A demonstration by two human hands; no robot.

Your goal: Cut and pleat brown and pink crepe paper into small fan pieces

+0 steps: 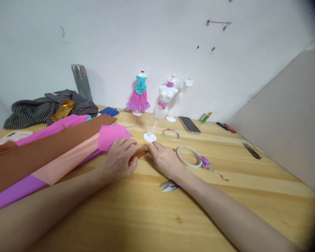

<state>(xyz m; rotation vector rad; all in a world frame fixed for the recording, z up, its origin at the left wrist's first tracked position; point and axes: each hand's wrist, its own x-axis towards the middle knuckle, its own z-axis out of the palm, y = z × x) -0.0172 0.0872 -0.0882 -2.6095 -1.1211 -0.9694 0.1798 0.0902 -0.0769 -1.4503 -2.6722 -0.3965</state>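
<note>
Bare forearms (220, 208) stretch forward — left hand (122, 157) and right hand (164, 157) pinch a gathered brown strip (142, 151), seemingly part-folded; the nearest mannequin (167, 93) wears only collar (170, 84) and waistband (162, 105).

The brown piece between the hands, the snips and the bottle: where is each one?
Brown piece (141, 152), head view: its creased, uncovered part.
Snips (169, 189), head view: the nearer blade.
Bottle (83, 88), head view: its grey body.

Strip (142, 151), centre: brown. Sheets, 8–9 o'clock: brown sheet (55, 145), peach sheet (65, 161), purple sheet (15, 194). Cloth (36, 109), 9–10 o'clock: black, pale stripes. Dressed form (140, 87), 11 o'clock: turquoise top (141, 79), magenta skirt (139, 97). Nearer form (165, 92), 12 o'clock: white, magenta collar (169, 84). Phone (189, 124), 3 o'clock: black.
</note>
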